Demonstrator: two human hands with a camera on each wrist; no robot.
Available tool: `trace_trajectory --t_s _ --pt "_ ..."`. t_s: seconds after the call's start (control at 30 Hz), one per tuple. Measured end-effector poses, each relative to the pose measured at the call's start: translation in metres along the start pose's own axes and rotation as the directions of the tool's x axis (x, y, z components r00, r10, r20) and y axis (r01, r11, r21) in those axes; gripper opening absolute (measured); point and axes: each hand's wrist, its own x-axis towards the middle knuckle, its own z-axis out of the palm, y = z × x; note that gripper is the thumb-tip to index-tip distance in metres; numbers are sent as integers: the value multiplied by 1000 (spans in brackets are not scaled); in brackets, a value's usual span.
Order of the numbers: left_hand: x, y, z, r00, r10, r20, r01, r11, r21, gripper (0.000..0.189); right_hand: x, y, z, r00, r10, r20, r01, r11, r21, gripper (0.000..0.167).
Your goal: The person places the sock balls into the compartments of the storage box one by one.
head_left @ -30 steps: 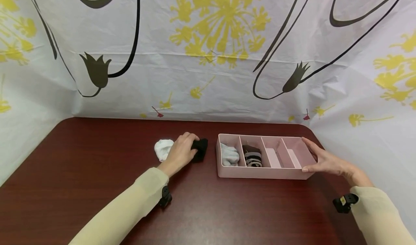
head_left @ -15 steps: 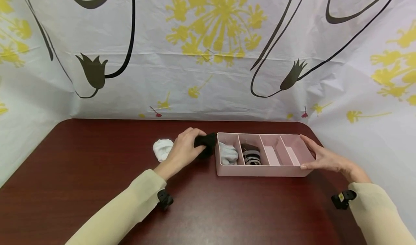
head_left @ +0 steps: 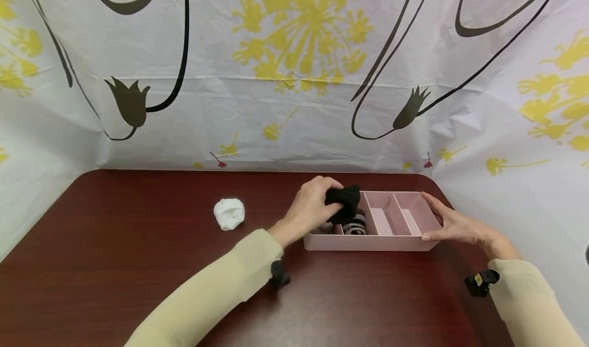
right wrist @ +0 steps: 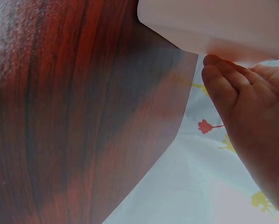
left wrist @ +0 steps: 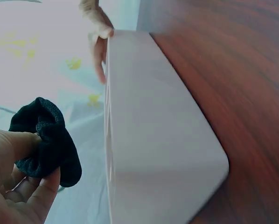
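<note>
Black cloth bundle (head_left: 343, 204), pinched in L hand (head_left: 310, 204), has moved from beside the pink box (head_left: 368, 243) to approx. above its L half (not set in yet). R hand (head_left: 455, 227) still grips box's R end; that leaves just the white bundle (head_left: 229, 214) loose on worktop (head_left: 115, 245).

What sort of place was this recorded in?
Probably a makeshift recording booth, though I can't tell what lies beyond it: white sheeting with a flower print screens the back and sides of a reddish-brown table, and the person wears small black wrist devices.
</note>
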Motion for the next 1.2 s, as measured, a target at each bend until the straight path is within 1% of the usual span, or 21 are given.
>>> trace_trajectory --t_s 0.1,0.23,0.4,0.53,0.63,0.77,0.97,1.1,1.2 --pt "5 8 13 1000 0 19 0 1000 -5 31 -1 0 0 1000 -1 1 1 1000 -5 104" --pt "13 18 27 999 10 42 -9 1000 -15 30 -2 -1 -1 1000 1 -6 -1 1000 -9 105" --pt "25 29 42 998 4 67 -5 1000 15 29 -1 -2 -1 1000 9 9 -9 999 33 105" --pt "34 35 54 997 -10 81 4 998 68 29 0 -2 0 1000 7 11 -8 999 40 105" --pt "39 38 61 996 -25 89 16 995 97 28 0 -2 1 1000 3 11 -4 999 40 105" --pt "42 43 70 995 -34 92 25 995 93 25 -1 -2 1 1000 -4 10 3 998 60 105" --pt "46 45 83 996 -41 76 32 993 109 23 -4 -2 0 1000 18 13 -19 997 72 105" --pt "48 43 91 996 -38 78 28 992 124 23 -3 -4 1 999 54 6 -54 998 29 105" --pt "50 41 95 996 -38 86 26 990 142 24 -2 -5 1 998 65 0 -65 998 13 106"
